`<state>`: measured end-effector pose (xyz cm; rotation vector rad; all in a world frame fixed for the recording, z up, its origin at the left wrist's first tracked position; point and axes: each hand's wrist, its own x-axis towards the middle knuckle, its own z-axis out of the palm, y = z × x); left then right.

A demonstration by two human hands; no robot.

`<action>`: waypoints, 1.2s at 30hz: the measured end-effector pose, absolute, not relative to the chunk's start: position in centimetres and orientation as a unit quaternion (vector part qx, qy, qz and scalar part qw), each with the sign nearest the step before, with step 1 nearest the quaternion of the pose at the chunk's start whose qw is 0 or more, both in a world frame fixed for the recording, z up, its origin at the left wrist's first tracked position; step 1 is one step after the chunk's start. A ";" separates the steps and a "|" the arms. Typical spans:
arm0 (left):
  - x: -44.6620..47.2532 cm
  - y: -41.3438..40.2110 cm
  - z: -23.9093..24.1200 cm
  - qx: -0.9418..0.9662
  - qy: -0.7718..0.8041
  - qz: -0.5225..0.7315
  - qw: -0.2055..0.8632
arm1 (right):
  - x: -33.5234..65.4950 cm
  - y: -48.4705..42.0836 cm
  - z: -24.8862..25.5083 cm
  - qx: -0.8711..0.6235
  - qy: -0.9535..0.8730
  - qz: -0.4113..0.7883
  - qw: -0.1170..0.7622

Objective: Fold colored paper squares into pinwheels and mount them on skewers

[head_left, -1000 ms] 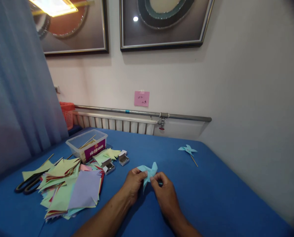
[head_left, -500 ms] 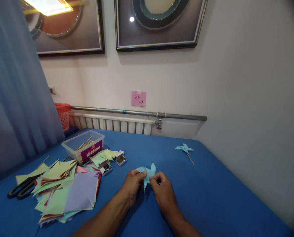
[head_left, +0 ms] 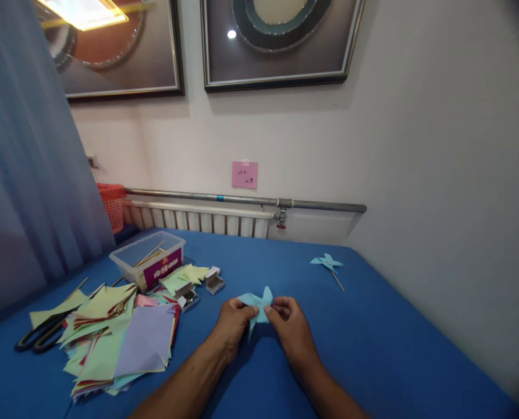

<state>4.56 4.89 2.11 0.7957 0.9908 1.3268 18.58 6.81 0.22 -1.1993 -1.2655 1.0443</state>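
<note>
A light-blue paper pinwheel (head_left: pixel 262 302) is held between my two hands above the blue table, its blades folded toward the middle. My left hand (head_left: pixel 234 326) pinches it from the left, with the thumb near the centre. From the right, my right hand (head_left: pixel 292 329) grips its edge between thumb and fingers. No stick shows on this pinwheel. Farther off to the right lies another light-blue pinwheel (head_left: pixel 327 262) on a thin wooden stick (head_left: pixel 337 281).
On the left lie a stack of coloured paper (head_left: pixel 144 340), black-handled scissors (head_left: pixel 45 334) and a clear plastic box (head_left: pixel 148 256) with wooden sticks. Two small open boxes (head_left: pixel 188 298) sit beside yellow-green paper pieces (head_left: pixel 185 276). A radiator (head_left: pixel 198 218) and pipe run behind the blue table (head_left: pixel 373 355).
The pinwheel has turned slightly and shifted a little left in my hands. My right thumb and fingers have changed their hold along its right edge.
</note>
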 end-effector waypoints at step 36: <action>2.9 5.2 2.3 0.462 0.467 0.500 0.565 | 18.9 7.2 -0.8 -0.435 -0.539 0.525 0.494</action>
